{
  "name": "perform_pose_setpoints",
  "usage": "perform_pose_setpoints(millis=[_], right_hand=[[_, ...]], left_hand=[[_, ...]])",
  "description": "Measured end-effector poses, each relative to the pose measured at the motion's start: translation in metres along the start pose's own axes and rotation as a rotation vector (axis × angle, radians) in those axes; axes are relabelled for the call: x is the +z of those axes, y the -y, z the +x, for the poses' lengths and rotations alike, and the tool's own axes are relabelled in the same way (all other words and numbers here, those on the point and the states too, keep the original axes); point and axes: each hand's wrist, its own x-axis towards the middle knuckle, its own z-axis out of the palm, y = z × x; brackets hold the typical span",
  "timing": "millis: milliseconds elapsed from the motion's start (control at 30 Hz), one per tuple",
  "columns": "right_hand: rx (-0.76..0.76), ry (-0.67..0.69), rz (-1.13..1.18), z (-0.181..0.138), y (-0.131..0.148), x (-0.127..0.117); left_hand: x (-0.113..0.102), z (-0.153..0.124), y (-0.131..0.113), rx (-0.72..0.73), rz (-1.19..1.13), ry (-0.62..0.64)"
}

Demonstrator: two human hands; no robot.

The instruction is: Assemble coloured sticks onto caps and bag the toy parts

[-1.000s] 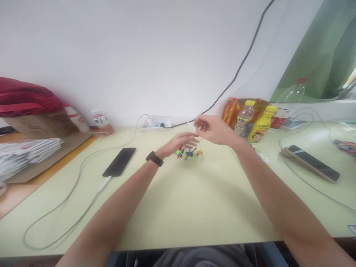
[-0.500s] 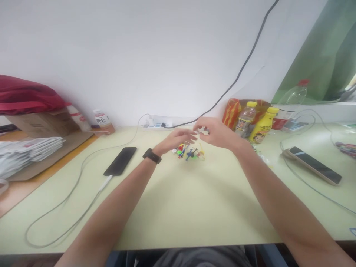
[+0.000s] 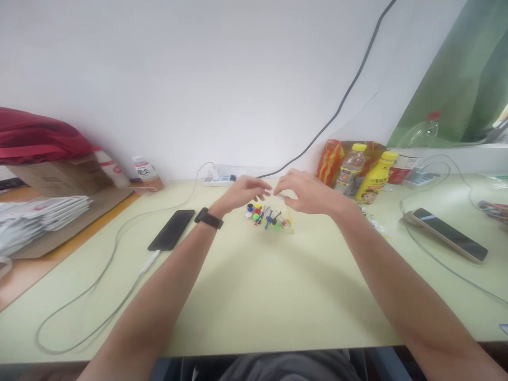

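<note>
Both hands hover over the far middle of the table, fingertips nearly meeting. My left hand (image 3: 244, 193), with a dark watch (image 3: 209, 218) on its wrist, has its fingers bent together at the tips. From the other side, my right hand (image 3: 305, 193) curves thumb and fingers into a pinch. Something small and whitish shows at the fingertips, too blurred to name. Just below lie small coloured plastic pieces: round ones in black, white, yellow, red and green (image 3: 254, 212), and blue stick-like ones (image 3: 270, 218) beside yellow and green parts.
A black phone (image 3: 172, 230) on a charging cable lies left, another phone (image 3: 448, 236) right. Bottles (image 3: 375, 179) and a red-yellow snack bag (image 3: 329, 161) stand back right. A power strip (image 3: 220, 177) is by the wall. White packets (image 3: 59, 211) and a cardboard box (image 3: 59, 177) sit left.
My left hand has moved slightly left and up, its fingers more bent. The right hand has shifted slightly too. More of the round pieces now show beneath them.
</note>
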Motion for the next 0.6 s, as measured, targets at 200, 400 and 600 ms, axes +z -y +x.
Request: perform_pose_setpoints(millis=[200,400,600], right_hand=[[0.013,0.015,0.015,-0.001,-0.001,0.000],[0.109,0.109,0.023,-0.003,-0.006,0.000],[0.141,0.172,-0.020,-0.002,-0.001,0.000]], left_hand=[[0.002,-0.001,-0.007,0.003,0.047,-0.080],[0.002,-0.003,-0.013,-0.023,0.073,-0.110],[0.002,-0.004,-0.013,0.019,0.071,-0.034]])
